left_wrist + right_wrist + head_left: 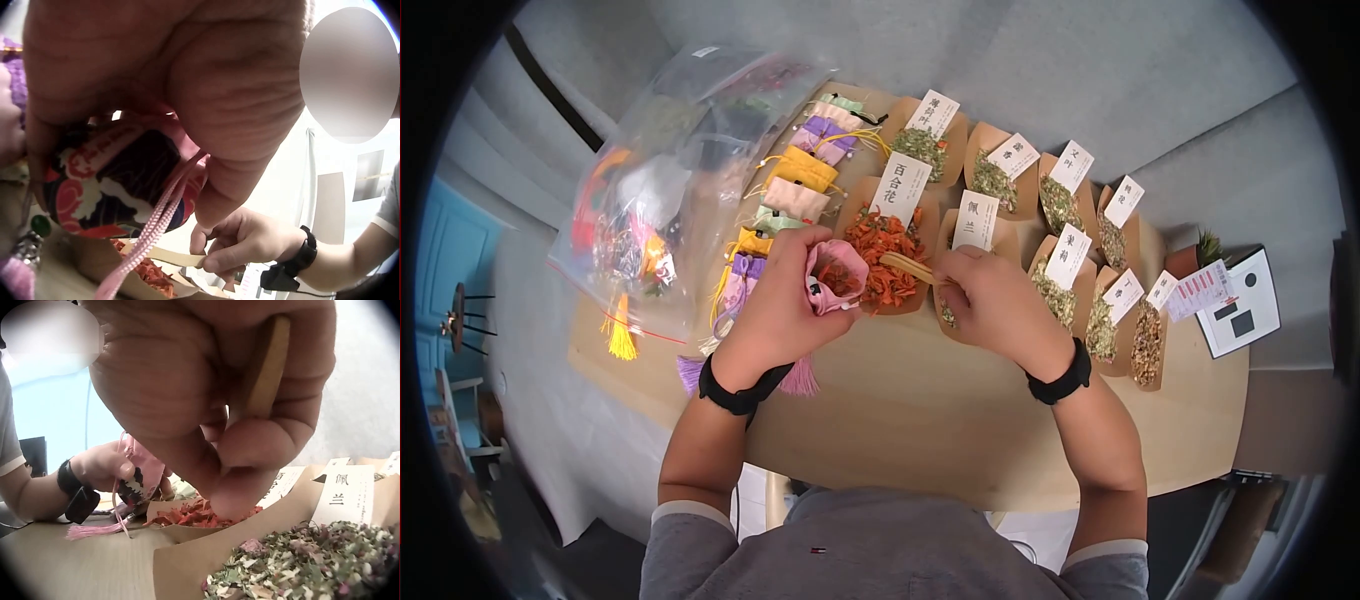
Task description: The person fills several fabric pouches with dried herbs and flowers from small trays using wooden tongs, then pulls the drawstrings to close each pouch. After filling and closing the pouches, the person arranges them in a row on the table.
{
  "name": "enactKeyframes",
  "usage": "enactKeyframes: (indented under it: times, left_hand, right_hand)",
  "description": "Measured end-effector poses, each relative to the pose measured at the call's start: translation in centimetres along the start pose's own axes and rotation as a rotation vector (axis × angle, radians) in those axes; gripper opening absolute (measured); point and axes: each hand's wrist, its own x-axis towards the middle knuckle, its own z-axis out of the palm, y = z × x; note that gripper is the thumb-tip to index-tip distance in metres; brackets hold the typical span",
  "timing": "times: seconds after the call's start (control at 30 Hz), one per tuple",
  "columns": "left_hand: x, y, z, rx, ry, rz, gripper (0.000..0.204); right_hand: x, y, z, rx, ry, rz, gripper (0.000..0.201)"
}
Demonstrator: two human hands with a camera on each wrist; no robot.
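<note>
My left hand (778, 318) holds a pink drawstring pouch (852, 272) with its mouth facing up, and orange bits show inside. In the left wrist view the pouch's patterned cloth (119, 181) and braided pink cord (164, 215) hang below the fingers. My right hand (1003, 308) pinches a wooden scoop (907, 266) by its handle, the scoop's far end low over the orange dried petals (887, 240) in a paper tray (855, 192). The right wrist view shows the handle (270, 369) between thumb and fingers. A pink tassel (799, 378) lies beneath the left wrist.
Several more paper trays of dried herbs, such as one with a label card (342, 494), stand to the right and behind. Small colourful pouches (800, 198) line the left, beside a large clear plastic bag (670, 190). A potted plant (1195, 255) and printed sheets (1242, 302) are far right.
</note>
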Motion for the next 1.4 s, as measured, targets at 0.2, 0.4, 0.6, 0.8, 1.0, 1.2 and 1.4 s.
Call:
enactKeyframes:
  times: [0.2, 0.4, 0.6, 0.8, 1.0, 1.2, 1.4]
  left_hand:
    - [-0.1, 0.0, -0.1, 0.069, -0.02, 0.002, 0.08]
    - [0.1, 0.1, 0.0, 0.077, 0.003, 0.011, 0.082]
    - [0.1, 0.0, -0.1, 0.068, 0.0, -0.005, 0.083]
    - [0.0, 0.6, 0.5, -0.275, -0.034, -0.163, 0.083]
    - [0.0, 0.9, 0.1, -0.025, -0.026, 0.066, 0.078]
    - [0.2, 0.9, 0.5, -0.149, -0.009, 0.082, 0.078]
    - [0.2, 1.4, 0.1, -0.076, -0.042, 0.094, 0.068]
  right_hand:
    - [-0.3, -0.1, -2.1, 0.105, 0.04, 0.021, 0.012]
    - [-0.8, -1.8, -5.0, 0.17, 0.035, 0.153, 0.015]
    - [-0.5, -3.6, -6.5, 0.156, 0.058, 0.083, 0.016]
    - [0.9, -5.3, -4.4, 0.098, -0.031, -0.18, 0.011]
    - [1.8, -6.2, -5.7, 0.048, -0.057, -0.174, 0.007]
    - [2.0, -6.2, -6.8, -0.144, -0.149, -0.176, 0.006]
    - [2.1, -5.9, -3.4, -0.052, -0.052, -0.271, 0.011]
